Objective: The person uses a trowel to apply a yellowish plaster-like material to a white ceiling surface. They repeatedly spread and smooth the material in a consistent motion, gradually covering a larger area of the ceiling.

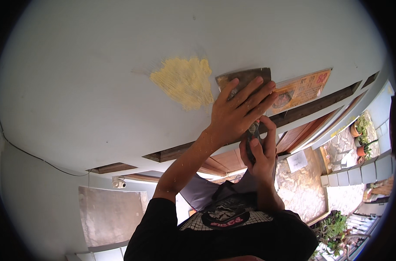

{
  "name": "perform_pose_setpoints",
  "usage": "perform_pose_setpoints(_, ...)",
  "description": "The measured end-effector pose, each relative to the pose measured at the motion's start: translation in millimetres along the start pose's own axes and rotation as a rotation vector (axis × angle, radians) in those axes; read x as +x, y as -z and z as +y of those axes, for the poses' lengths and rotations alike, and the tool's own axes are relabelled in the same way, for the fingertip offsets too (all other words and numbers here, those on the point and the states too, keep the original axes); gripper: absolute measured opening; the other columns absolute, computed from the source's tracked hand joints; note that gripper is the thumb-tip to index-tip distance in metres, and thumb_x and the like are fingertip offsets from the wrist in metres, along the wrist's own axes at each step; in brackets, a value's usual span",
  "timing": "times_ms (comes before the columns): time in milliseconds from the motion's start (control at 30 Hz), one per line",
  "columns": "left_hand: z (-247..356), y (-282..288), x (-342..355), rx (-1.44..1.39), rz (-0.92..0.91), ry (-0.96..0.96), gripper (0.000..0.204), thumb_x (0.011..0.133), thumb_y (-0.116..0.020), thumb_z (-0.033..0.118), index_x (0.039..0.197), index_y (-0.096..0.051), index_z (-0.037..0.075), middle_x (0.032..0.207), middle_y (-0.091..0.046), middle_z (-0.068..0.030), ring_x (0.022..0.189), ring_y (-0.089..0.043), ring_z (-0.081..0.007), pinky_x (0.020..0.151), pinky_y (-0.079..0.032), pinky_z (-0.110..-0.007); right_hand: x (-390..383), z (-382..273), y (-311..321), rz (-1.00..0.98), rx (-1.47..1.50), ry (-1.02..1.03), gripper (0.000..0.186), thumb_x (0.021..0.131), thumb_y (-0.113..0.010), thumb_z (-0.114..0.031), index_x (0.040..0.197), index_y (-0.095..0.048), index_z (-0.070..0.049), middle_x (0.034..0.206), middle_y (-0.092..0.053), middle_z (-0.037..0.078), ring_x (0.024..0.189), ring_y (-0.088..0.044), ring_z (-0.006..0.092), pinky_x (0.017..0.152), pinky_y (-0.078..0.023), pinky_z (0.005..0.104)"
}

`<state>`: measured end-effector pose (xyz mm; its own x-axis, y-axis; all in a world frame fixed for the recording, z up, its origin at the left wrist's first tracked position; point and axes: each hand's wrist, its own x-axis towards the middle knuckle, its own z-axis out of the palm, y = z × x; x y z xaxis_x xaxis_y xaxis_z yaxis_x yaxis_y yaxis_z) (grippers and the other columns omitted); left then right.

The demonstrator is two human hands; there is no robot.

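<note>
Landmark: one orange rectangular plaque with printed characters (311,88), mounted flat.
- One long, narrow, dark recess (322,105), running just below the plaque.
- Two similar brown-lined recesses: one (169,152) to the plaque's lower left, another (113,168) farther that way.
- One thin black cable (32,160), well left of the plaque, sagging.
- One small white camera-like fixture (119,182), far to the plaque's lower left.
- One grey-brown rectangular panel (113,215), lower left of the plaque, beneath the fixture.
- Brown-and-white mottled flooring (304,187), below the plaque.
- One orange-brown round plant pot (361,151), lower right of the plaque.
- One leafy green plant (330,230), well below the plaque.
</note>
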<state>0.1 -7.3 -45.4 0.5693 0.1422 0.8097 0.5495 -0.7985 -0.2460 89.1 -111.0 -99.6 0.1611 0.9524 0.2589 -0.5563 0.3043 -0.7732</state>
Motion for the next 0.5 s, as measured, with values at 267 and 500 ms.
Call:
perform_pose_setpoints(267, 7, 4, 2, 0.017, 0.006, 0.119, 0.030, 0.092, -0.057, 0.027, 0.119, -0.069, 0.023, 0.133, -0.062, 0.0080, 0.129, -0.051, -0.0141, 0.115, -0.024, -0.039, -5, -2, -4, -0.020, 0.048, -0.003, 0.045, 0.098, -0.049, -0.012, 0.137, -0.029, -0.004, 0.075, -0.055, 0.008, 0.049, -0.042, 0.0056, 0.044, -0.029, 0.0195)
perform_pose_setpoints(500, 17, 0, 4, 0.031, 0.055, 0.223, 0.029, 0.095, -0.052, 0.030, 0.117, -0.070, 0.025, 0.132, -0.062, 0.0128, 0.128, -0.051, -0.0107, 0.115, -0.024, -0.034, -6, -10, -10, 0.090, -0.019, 0.025, 0.045, 0.094, -0.048, -0.008, 0.136, -0.031, -0.004, 0.079, -0.054, 0.010, 0.050, -0.043, 0.0060, 0.043, -0.031, 0.0185)
